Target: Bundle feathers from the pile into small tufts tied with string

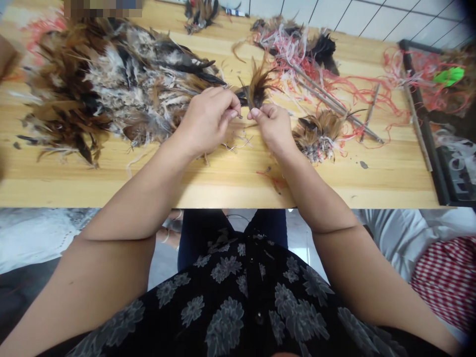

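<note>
My left hand (208, 119) and my right hand (273, 126) meet over the middle of a wooden table (223, 183). Both are closed in a pinch on a small bundle of brown and black feathers (256, 87) that fans upward from my fingertips. A big heap of loose brown, white and black feathers (107, 79) lies just left of my left hand. A smaller tied tuft of tan feathers (320, 134) lies on the table right of my right hand.
Thin sticks (334, 101) and tangled red and white string (293, 44) spread over the table's far right. A dark frame (427, 134) with red string and a green scrap (449, 75) sits at the right edge. More feathers (201, 15) lie at the back.
</note>
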Demonstrator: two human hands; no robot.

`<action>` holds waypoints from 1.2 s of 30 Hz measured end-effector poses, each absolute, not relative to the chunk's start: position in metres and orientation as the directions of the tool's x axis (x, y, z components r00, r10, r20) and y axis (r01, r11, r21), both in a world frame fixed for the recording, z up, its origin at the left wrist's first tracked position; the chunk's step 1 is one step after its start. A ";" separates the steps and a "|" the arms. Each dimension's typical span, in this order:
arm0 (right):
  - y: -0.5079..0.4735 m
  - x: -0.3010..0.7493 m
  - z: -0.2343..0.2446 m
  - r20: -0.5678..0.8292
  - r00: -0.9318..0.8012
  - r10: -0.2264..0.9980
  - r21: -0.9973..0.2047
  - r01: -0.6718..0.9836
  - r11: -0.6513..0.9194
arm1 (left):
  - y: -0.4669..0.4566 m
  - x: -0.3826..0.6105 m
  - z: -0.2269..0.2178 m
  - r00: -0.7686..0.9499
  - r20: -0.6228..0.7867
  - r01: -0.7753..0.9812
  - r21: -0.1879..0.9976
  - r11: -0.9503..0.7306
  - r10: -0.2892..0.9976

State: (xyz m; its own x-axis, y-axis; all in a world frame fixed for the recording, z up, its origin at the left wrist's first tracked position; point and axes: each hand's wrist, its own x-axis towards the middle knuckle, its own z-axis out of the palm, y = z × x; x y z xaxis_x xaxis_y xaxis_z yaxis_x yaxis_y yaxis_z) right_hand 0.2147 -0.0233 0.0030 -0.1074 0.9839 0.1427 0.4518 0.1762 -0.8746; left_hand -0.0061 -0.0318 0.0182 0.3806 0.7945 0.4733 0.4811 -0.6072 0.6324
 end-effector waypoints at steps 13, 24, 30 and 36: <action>-0.024 0.206 -0.008 0.077 -0.278 0.957 -0.922 0.347 0.174 | -0.030 -0.006 0.018 0.391 0.513 0.387 0.662 -0.642 0.764; -0.029 0.204 0.002 0.071 -0.239 0.968 -0.960 0.248 0.131 | -0.038 -0.004 0.030 0.309 0.632 0.531 0.505 -0.680 0.711; -0.025 0.215 0.009 0.093 -0.113 0.989 -0.965 0.235 0.118 | -0.034 -0.024 0.039 0.048 0.674 0.722 0.487 -0.492 0.737; -0.022 0.216 0.005 0.130 -0.077 0.989 -0.960 0.238 0.144 | -0.014 -0.026 0.014 0.080 0.312 0.800 0.547 -0.248 0.947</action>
State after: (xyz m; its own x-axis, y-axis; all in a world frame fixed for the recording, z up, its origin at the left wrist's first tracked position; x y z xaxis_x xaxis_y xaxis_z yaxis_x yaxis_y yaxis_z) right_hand 0.2162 -0.0224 0.0053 -0.0769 0.9886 0.1296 0.2383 0.1445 -0.9604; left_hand -0.0262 -0.0145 0.0144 0.0800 0.9467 0.3120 0.7996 -0.2479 0.5471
